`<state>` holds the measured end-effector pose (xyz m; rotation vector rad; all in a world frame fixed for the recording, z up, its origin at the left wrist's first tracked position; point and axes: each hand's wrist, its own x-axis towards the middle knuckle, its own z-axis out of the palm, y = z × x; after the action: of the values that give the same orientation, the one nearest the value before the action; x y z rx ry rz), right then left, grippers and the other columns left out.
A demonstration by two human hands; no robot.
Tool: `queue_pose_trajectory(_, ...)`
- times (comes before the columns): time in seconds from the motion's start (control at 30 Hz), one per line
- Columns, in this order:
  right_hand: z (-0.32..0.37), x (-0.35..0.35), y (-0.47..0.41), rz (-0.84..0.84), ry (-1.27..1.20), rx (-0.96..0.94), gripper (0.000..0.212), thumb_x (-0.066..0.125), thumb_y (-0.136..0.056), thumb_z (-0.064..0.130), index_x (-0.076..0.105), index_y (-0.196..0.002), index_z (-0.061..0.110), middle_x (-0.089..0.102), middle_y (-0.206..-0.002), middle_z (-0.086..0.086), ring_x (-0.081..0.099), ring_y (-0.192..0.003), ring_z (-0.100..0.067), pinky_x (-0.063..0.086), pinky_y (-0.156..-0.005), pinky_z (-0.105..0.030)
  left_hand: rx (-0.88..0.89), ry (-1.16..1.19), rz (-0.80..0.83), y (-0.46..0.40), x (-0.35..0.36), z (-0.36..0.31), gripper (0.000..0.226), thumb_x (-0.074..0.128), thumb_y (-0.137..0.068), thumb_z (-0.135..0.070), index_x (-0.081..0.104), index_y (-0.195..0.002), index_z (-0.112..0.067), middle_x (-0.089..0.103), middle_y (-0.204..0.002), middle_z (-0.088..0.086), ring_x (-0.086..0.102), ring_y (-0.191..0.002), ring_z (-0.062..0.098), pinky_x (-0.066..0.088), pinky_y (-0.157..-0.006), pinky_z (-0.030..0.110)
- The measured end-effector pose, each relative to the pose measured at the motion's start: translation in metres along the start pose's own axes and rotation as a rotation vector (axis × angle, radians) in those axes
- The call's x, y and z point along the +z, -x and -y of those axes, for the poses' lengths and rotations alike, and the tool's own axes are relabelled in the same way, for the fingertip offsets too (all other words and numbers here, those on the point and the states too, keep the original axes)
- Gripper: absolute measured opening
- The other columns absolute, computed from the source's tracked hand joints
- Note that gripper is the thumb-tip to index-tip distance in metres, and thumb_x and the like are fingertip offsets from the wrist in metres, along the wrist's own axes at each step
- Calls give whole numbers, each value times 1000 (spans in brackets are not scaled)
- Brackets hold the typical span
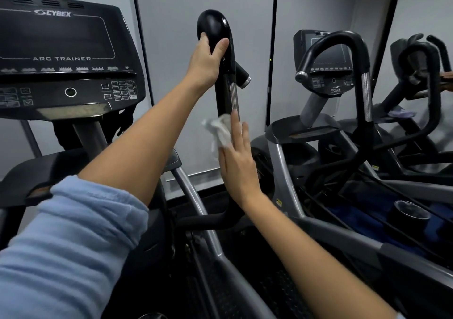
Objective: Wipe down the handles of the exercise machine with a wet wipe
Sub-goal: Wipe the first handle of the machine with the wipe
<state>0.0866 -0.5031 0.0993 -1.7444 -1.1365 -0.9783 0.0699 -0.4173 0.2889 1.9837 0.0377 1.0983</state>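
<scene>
The black curved handle [219, 24] of the exercise machine rises in the middle of the head view, with a ribbed metal strip [234, 95] on its upright part. My left hand [206, 61] grips the handle just under its rounded top. Lower down, my right hand [236, 157] presses a crumpled white wet wipe [219, 131] against the upright part, fingers stretched flat along it. Part of the wipe sticks out to the left of my fingers.
The machine's black console [61, 56] stands at the left. A second machine of the same kind [343, 73] stands close on the right, with a third one [421, 68] behind it. Grey wall panels [171, 12] lie directly behind the handle.
</scene>
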Motion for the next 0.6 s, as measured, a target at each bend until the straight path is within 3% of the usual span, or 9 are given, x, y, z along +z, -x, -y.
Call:
queue_pose_trajectory(0.07, 6, 3, -38, 66, 155, 25, 82, 48, -87, -11, 7, -151, 20, -13, -157, -7, -5, -142, -45, 34, -108, -54, 3, -105, 5, 1, 0, -5, 66, 43, -95, -36, 16, -147, -6, 48, -138, 11, 46, -127, 24, 34, -109, 30)
queue_pose_trajectory(0.13, 5, 7, -49, 118, 261, 39, 84, 43, -87, -6, -5, -151, 18, -21, -155, -13, -13, -142, -45, 24, -115, -51, 12, -227, -24, 1, 2, -8, 69, 38, -98, -31, -1, -148, -5, 41, -143, 12, 40, -130, 24, 30, -104, 25)
queue_pose_trajectory(0.23, 0, 4, -5, 104, 237, -5, 84, 42, -83, -11, 1, -151, 15, -21, -155, -14, -12, -142, -44, 23, -114, -44, 44, -321, -73, 3, 8, -10, 67, 34, -100, -29, -4, -148, -5, 48, -125, 13, 45, -104, 21, 34, -96, 27)
queue_pose_trajectory(0.33, -3, 2, 41, 67, 115, -38, 79, 45, -83, -14, 9, -149, 11, -23, -154, -5, -19, -143, -34, 18, -115, -46, 50, -321, -68, 2, 6, -6, 69, 38, -100, -33, -4, -149, -6, 44, -112, 4, 39, -98, 15, 34, -99, 28)
queue_pose_trajectory(0.4, -2, 0, 26, 67, 48, -17, 69, 41, -90, -10, 10, -148, 10, -23, -154, -1, -23, -142, -27, 20, -115, -50, 33, -331, -49, 0, 3, -7, 71, 40, -99, -34, -3, -149, -7, 39, -109, 1, 32, -99, 10, 31, -102, 28)
queue_pose_trajectory(0.5, 6, -10, -35, 120, -83, 98, 59, 34, -98, 2, 8, -150, 14, -20, -156, -4, -7, -145, -31, 41, -103, -47, -1, -290, -2, -3, 0, -10, 73, 43, -98, -34, -2, -149, -7, 39, -142, 10, 40, -122, 18, 25, -108, 25)
queue_pose_trajectory(0.6, 8, -18, -78, 97, -172, 154, 41, 33, -98, 17, 30, -136, 1, 23, -147, -20, 35, -130, -37, 43, -83, -39, -41, -267, 30, -4, -2, -13, 76, 46, -97, -33, -3, -149, -7, 24, -154, 12, 24, -142, 24, 21, -113, 28)
